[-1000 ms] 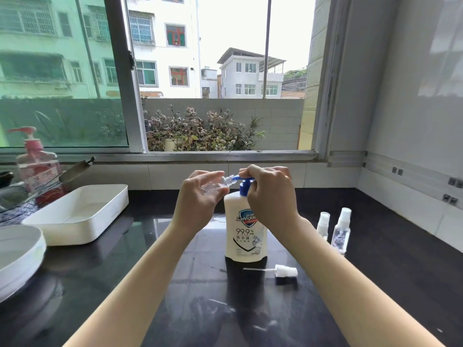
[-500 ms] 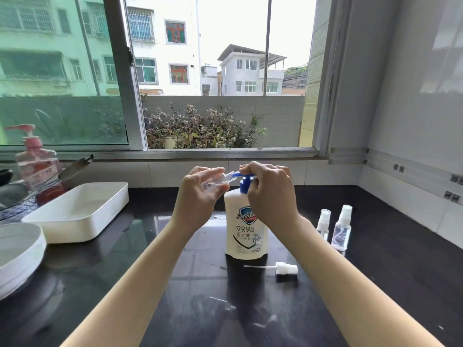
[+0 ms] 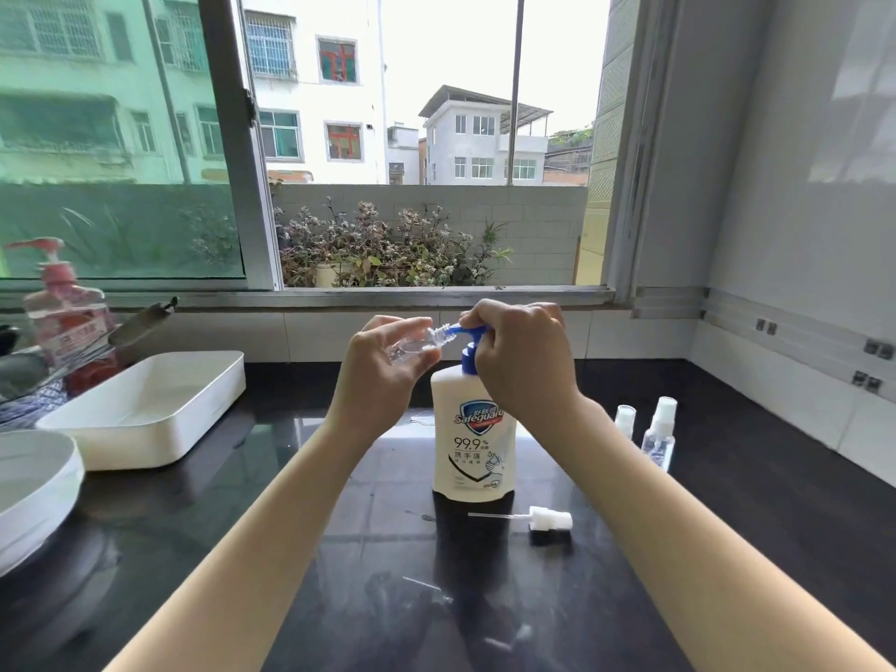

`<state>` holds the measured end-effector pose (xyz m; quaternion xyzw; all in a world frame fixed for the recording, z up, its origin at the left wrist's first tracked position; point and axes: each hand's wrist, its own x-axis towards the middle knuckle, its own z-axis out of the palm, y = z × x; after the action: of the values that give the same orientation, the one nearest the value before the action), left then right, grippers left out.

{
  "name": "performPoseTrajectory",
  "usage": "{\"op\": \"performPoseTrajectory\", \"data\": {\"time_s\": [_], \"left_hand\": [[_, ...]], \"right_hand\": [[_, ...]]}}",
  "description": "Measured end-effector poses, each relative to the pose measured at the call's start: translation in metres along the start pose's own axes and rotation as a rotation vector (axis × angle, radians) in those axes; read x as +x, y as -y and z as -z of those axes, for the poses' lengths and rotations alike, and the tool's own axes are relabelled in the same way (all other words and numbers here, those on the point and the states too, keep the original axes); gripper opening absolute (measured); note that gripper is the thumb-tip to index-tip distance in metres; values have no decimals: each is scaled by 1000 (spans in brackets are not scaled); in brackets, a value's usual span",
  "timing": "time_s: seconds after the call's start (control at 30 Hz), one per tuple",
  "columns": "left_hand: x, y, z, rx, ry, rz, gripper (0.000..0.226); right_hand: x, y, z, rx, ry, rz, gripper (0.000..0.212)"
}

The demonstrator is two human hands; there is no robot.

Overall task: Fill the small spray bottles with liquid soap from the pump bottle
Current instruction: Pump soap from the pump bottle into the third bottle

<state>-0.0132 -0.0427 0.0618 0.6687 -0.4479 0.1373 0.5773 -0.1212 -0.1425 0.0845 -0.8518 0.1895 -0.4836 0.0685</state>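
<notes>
Nozzle of the white pump bottle [image 3: 474, 443] meets the open neck of the small clear bottle [image 3: 421, 345]. That is why you hold the little bottle tipped nearly on its side, mouth toward the spout, so soap can go straight in. Your left hand [image 3: 385, 375] is curled around its body, fingers closed on it, just left of the pump bottle's top. Your right hand [image 3: 521, 361] sits over the blue pump head [image 3: 468, 338], fingers folded down around it. Judged: ready to press while also steadying the bottle on the black counter [image 3: 339, 550].

The loose spray cap [image 3: 550, 518] with its dip tube lies flat just in front of the pump bottle, off so the neck is free. Two capped spray bottles [image 3: 657, 436] stand upright right of it, apart from the work. Whether they are filled, I cannot tell.

Risk, judged: the mouth is narrow, so any slip spills soap.
</notes>
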Motion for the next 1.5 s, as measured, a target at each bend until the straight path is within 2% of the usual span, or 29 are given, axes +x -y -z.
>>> {"op": "performPoseTrajectory", "data": {"time_s": [0.3,0.47,0.7,0.9,1.13,1.33,1.5], "left_hand": [[-4,5,-2,11,7,12,35],[0,0,-1,0,-12,16,34],[-2,5,-2,1,14,23,35],[0,1,-1,-9,-14,20,35],[-3,6,-4,-6,8,31,35],[-1,2,-1,15,-13,7,36],[-1,5,-3,6,-14,12,36]], "right_hand": [[-15,-2,-10,-31,-48,-26,26],[5,0,1,-24,48,-20,28],[-17,-2,-12,-19,-58,-29,27],[7,0,2,-23,48,-3,29],[-16,-2,-10,-37,-65,-6,27],[2,-1,0,-60,24,6,28],[-9,-2,-8,-44,-53,1,27]]}}
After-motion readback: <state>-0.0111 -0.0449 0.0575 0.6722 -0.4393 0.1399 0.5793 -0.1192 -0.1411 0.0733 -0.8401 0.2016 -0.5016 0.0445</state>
